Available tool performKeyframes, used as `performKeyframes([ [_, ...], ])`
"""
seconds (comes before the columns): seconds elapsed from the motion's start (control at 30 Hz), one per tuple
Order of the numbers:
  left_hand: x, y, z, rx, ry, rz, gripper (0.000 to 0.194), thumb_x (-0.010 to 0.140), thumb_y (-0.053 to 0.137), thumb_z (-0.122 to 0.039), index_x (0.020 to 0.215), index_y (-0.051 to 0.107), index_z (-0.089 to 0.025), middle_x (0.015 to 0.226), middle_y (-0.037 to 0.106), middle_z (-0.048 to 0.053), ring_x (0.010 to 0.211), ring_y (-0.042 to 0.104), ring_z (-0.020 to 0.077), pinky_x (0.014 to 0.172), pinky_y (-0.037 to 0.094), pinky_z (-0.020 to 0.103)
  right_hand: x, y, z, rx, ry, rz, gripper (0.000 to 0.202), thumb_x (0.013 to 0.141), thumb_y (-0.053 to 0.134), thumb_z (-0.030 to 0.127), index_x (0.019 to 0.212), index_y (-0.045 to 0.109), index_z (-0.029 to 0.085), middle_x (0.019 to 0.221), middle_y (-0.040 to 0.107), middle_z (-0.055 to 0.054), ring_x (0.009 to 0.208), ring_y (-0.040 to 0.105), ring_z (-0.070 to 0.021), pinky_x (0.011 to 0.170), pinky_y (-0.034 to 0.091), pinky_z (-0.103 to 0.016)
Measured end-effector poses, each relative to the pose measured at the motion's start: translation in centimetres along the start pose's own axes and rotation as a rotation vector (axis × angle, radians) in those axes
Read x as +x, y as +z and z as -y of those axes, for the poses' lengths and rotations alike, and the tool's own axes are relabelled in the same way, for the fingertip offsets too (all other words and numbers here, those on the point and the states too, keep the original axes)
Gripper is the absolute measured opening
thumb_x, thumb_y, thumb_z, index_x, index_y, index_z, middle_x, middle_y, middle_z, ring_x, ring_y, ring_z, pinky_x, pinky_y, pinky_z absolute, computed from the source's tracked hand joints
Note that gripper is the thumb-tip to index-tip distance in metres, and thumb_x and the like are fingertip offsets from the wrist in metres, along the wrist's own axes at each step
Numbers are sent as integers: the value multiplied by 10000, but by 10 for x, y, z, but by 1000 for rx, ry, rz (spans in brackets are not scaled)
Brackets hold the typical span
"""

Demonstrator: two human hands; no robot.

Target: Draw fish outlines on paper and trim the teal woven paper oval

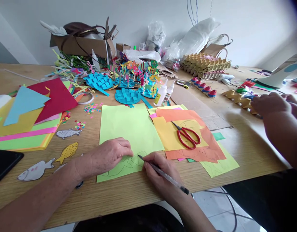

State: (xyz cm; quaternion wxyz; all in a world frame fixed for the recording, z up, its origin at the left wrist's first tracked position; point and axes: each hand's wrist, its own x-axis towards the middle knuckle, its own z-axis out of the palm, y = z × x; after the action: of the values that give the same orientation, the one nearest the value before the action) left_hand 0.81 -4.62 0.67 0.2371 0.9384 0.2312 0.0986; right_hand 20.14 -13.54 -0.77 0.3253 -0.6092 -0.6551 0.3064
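A light green paper sheet [129, 125] lies before me on the wooden table, with fish outlines drawn along its near edge. My right hand [160, 172] is closed around a pen [166, 176], its tip on the sheet beside a drawn fish. My left hand [114, 150] rests on the sheet to the left of the drawing, fingers bent downward and pressing the paper; it grips nothing that I can see. Red-handled scissors [189, 137] lie on yellow and orange paper [179, 112] to the right. Cut-out paper fish, one yellow [67, 152] and others white [36, 170], lie left of my forearm.
Coloured paper [54, 100] and a black phone [5, 164] are at the left. Blue woven paper pieces [127, 96], glue bottles [161, 94] and stacked egg trays [203, 65] stand farther back. At the right, another person's hands [271, 104] work over an egg-carton strip [238, 100].
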Motion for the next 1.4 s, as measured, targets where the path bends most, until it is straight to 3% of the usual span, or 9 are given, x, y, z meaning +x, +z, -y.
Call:
performKeyframes([
  [0.2,0,1,2,9,8,-11,458,680,345,62,897,672,-173,872,626,37,852,557,154,756,437,241,1,1,1,-20,-11,3,96,786,489,150,789,575,193,611,620,25,540,565,-111,522,400,-196],
  [0.43,0,-1,0,26,9,-17,462,680,342,65,892,670,-182,872,635,30,848,567,151,758,445,240,-3,-2,0,26,-67,-12,99,747,464,118,707,503,199,510,447,73,440,414,-77,441,325,-170],
  [0.6,1,0,0,28,14,-13,479,654,340,59,905,671,-178,880,638,33,847,570,154,750,455,242,-5,-5,3,35,-57,12,114,715,446,105,663,484,200,493,404,76,436,372,-77,428,301,-169],
  [0.9,0,1,2,30,16,-9,477,655,338,61,891,673,-182,878,631,32,853,564,151,763,445,236,-5,-5,2,61,-49,18,109,732,448,121,678,502,199,507,449,66,454,411,-85,445,326,-178],
  [1.13,0,0,1,25,10,-19,458,697,346,62,907,670,-185,874,632,27,853,567,151,759,445,237,-1,0,1,58,14,0,85,795,473,177,785,555,198,605,616,23,524,543,-114,505,403,-206],
  [1.4,0,1,1,21,10,-14,448,704,359,77,898,668,-183,875,625,27,850,566,155,760,438,236,0,1,-2,12,1,20,96,817,476,184,827,569,208,653,644,20,570,583,-125,535,417,-221],
])
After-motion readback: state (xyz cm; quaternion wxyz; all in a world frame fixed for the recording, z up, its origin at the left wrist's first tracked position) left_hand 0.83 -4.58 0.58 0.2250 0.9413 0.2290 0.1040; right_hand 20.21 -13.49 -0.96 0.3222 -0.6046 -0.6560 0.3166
